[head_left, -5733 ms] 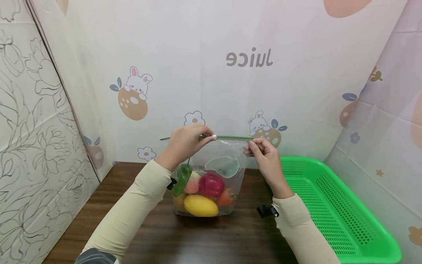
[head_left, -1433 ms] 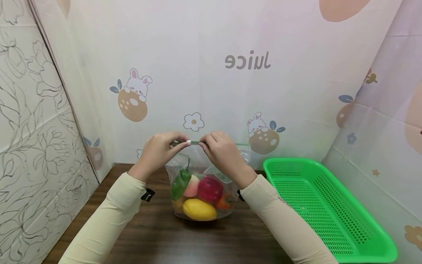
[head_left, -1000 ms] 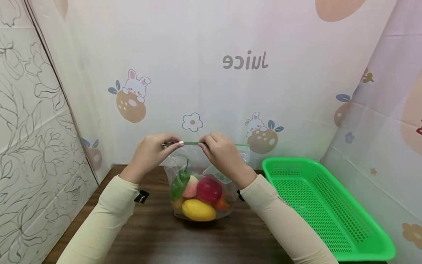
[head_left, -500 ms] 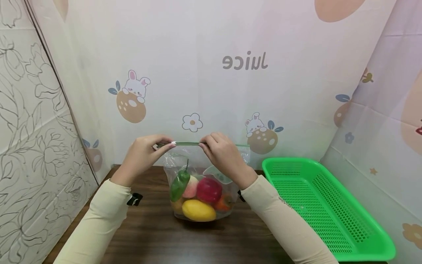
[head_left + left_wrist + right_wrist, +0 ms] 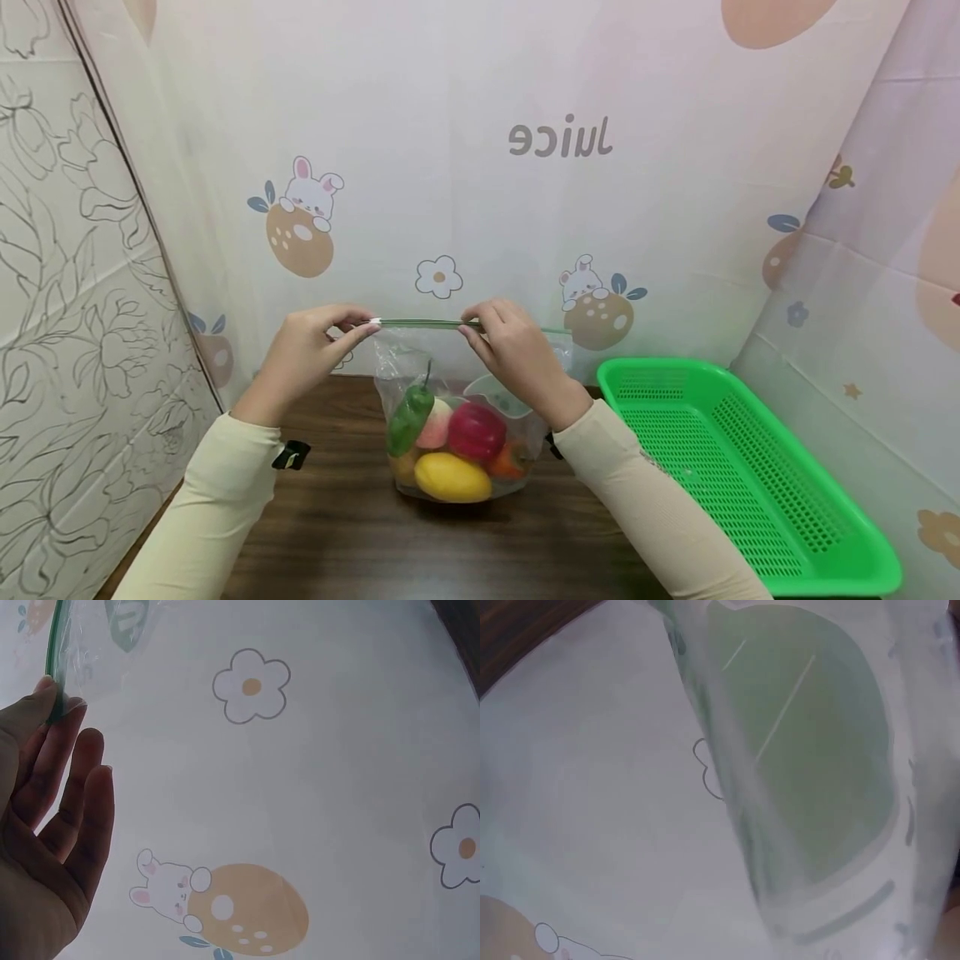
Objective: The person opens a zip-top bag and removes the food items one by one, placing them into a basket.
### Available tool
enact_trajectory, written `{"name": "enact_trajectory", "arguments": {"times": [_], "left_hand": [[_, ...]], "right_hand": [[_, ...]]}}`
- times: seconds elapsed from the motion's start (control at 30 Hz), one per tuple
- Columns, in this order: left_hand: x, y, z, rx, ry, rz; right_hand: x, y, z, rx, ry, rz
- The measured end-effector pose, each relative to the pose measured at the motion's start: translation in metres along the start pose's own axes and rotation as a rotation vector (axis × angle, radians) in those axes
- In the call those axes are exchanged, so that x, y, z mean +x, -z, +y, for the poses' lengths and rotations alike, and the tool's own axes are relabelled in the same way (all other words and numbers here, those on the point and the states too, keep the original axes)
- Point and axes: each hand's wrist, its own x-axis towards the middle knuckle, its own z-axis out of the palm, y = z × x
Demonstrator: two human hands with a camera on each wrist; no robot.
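Note:
A clear zip bag (image 5: 401, 362) stands on the table, its green zip strip (image 5: 420, 323) stretched across the top. Inside show a green pepper (image 5: 410, 421), a yellow mango-like fruit (image 5: 452, 477), a dark red fruit or pepper (image 5: 476, 432), a pinkish peach-like fruit (image 5: 435, 427) and an orange piece (image 5: 512, 460). My left hand (image 5: 303, 354) pinches the strip's left end at the white slider (image 5: 374, 321). Its remaining fingers spread loosely in the left wrist view. Near mid-strip, my right hand (image 5: 517, 354) pinches the zip. Bag plastic (image 5: 817, 750) fills much of the right wrist view.
A green perforated plastic basket (image 5: 757, 383) sits on the right, close to my right forearm. The dark wooden table (image 5: 420, 558) runs back to a printed cloth wall (image 5: 450, 183). Another patterned panel (image 5: 82, 292) borders the left side.
Earlier the right hand held the strip's right end; it came in to mid-strip. Over the last second and a half, the left hand slid leftward with the white slider. The bag stayed put.

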Motion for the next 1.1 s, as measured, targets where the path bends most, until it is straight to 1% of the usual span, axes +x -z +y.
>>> {"name": "enact_trajectory", "arguments": {"times": [0.1, 0.2, 0.33, 0.47, 0.63, 0.73, 0.93, 1.03, 1.1], "left_hand": [[-0.001, 0.002, -0.001, 0.004, -0.002, 0.007], [-0.001, 0.003, -0.001, 0.002, -0.001, -0.004], [0.002, 0.006, 0.002, 0.004, -0.004, -0.054], [0.009, 0.006, 0.008, 0.027, -0.053, -0.106], [0.025, -0.002, 0.024, 0.088, -0.156, -0.190], [0.033, -0.008, 0.034, 0.122, -0.192, -0.230], [0.046, -0.021, 0.047, 0.140, -0.225, -0.276], [0.051, -0.026, 0.052, 0.117, -0.220, -0.316], [0.055, -0.029, 0.055, 0.082, -0.215, -0.349]], "right_hand": [[-0.001, 0.001, 0.001, -0.004, -0.006, -0.001], [-0.002, 0.003, 0.002, -0.011, -0.008, -0.004], [-0.003, 0.004, 0.003, -0.012, -0.012, -0.011], [-0.006, 0.004, 0.005, -0.004, -0.027, -0.014], [-0.009, 0.002, 0.008, 0.007, -0.030, -0.010], [-0.010, 0.001, 0.009, 0.011, -0.028, -0.008], [-0.010, 0.001, 0.009, 0.010, -0.013, -0.002], [-0.010, 0.001, 0.010, 0.009, 0.002, 0.004], [-0.010, 0.001, 0.010, 0.008, 0.006, 0.004]]}}
